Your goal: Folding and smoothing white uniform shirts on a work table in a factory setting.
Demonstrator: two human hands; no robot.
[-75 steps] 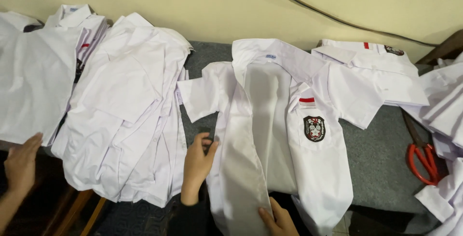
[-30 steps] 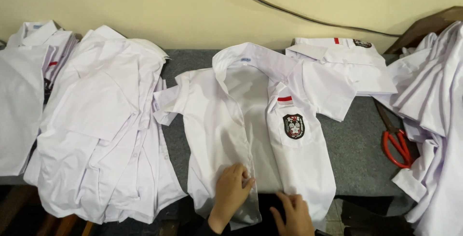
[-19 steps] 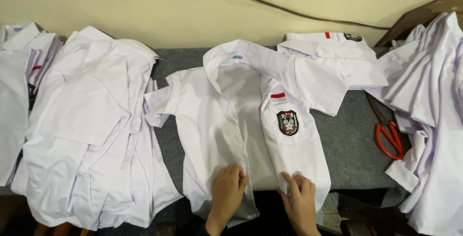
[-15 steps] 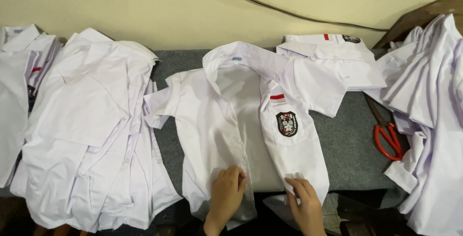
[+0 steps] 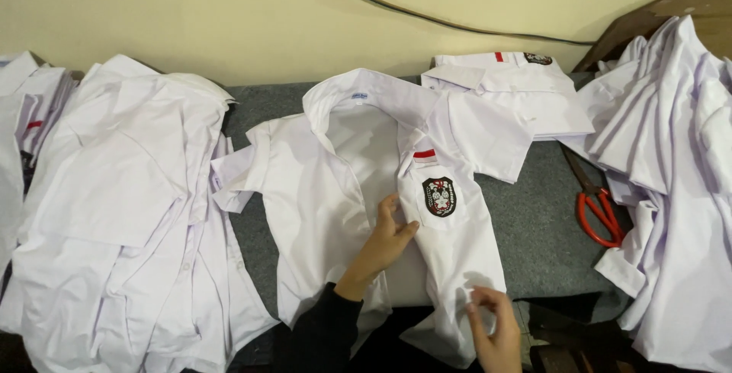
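Note:
A white short-sleeved shirt (image 5: 328,190) lies open, front up, on a grey-covered table (image 5: 534,243). It has a black crest patch (image 5: 438,196) and a small red strip on the chest pocket. My left hand (image 5: 389,236) rests flat on the shirt's middle, fingers beside the crest patch and on the front edge of the right panel. My right hand (image 5: 492,327) pinches the lower hem of that same panel near the table's front edge.
A heap of white shirts (image 5: 122,213) lies on the left and another pile (image 5: 671,159) on the right. A folded shirt (image 5: 511,98) sits at the back. Red-handled scissors (image 5: 598,209) lie on the grey cloth to the right. A cable runs along the wall.
My left hand has slid up from the hem to the chest beside the crest. My right hand stays at the lower hem, now pinching it. The view has shifted slightly.

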